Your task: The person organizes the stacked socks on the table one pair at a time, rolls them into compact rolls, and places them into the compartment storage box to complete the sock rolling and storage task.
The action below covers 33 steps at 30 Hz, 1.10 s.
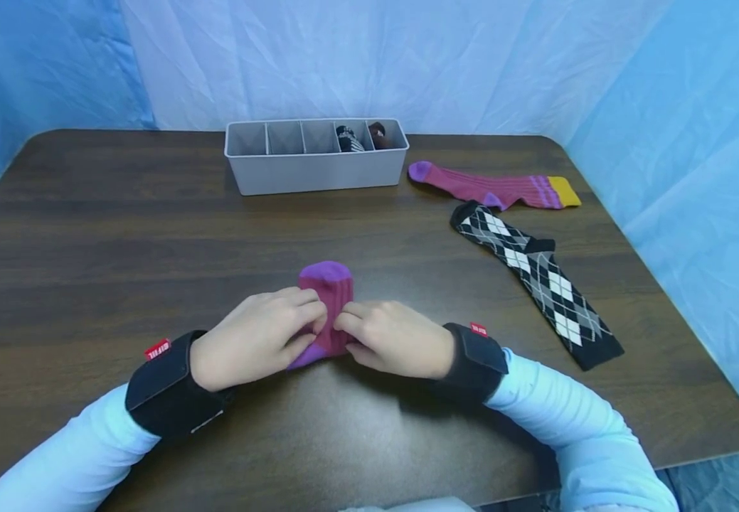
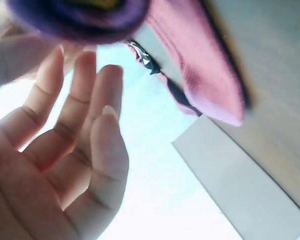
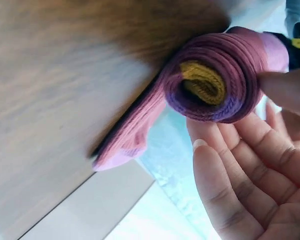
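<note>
A maroon sock with purple toe point(image 1: 331, 288) lies on the table between both hands, its near part rolled into a coil. In the right wrist view the coil point(image 3: 240, 75) shows a yellow cuff point(image 3: 205, 80) at its centre. The left hand point(image 1: 267, 331) is at the coil's left side, thumb and fingers loosely bent and apart in the left wrist view. From the right side, the right hand point(image 1: 391, 338) touches the coil with its fingertips; its thumb point(image 3: 215, 185) stands apart from the coil. The coil's far side is hidden.
A grey divided box point(image 1: 318, 174) stands at the back, with a black-and-white rolled sock point(image 1: 349, 140) and a brown item point(image 1: 378, 135) in its right compartments. A matching maroon sock point(image 1: 491, 186) and a black argyle sock point(image 1: 535, 277) lie flat on the right.
</note>
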Each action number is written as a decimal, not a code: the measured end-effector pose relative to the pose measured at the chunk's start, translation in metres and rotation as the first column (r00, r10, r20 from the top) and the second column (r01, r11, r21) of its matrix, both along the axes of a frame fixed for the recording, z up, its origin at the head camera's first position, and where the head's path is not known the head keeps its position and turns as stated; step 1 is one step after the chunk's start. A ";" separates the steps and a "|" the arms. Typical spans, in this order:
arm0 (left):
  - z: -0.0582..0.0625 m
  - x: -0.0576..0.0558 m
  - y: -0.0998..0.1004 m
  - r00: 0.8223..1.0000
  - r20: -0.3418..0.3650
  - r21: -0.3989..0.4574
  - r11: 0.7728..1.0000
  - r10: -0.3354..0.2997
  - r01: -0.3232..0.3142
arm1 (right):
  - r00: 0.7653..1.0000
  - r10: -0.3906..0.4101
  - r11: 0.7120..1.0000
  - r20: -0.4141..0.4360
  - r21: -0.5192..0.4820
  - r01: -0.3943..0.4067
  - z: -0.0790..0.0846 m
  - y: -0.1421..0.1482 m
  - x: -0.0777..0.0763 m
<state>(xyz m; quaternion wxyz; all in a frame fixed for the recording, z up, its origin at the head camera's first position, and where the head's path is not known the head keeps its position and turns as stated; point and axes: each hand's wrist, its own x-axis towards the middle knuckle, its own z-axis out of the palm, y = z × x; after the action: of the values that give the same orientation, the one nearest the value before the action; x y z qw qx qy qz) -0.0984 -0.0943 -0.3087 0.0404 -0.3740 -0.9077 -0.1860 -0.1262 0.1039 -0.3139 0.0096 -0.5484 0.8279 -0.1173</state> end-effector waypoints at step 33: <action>-0.007 -0.012 -0.006 0.890 0.436 0.133 0.988 -0.130 0.079 | 0.997 0.017 0.994 -0.074 0.107 -0.009 0.003 0.002 0.008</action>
<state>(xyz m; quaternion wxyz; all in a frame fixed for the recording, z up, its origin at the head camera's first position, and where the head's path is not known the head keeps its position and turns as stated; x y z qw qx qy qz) -0.1103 -0.1006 -0.3155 -0.1568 -0.3674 -0.8595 -0.3188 -0.1185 0.1062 -0.3110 0.0087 -0.5565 0.8292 -0.0520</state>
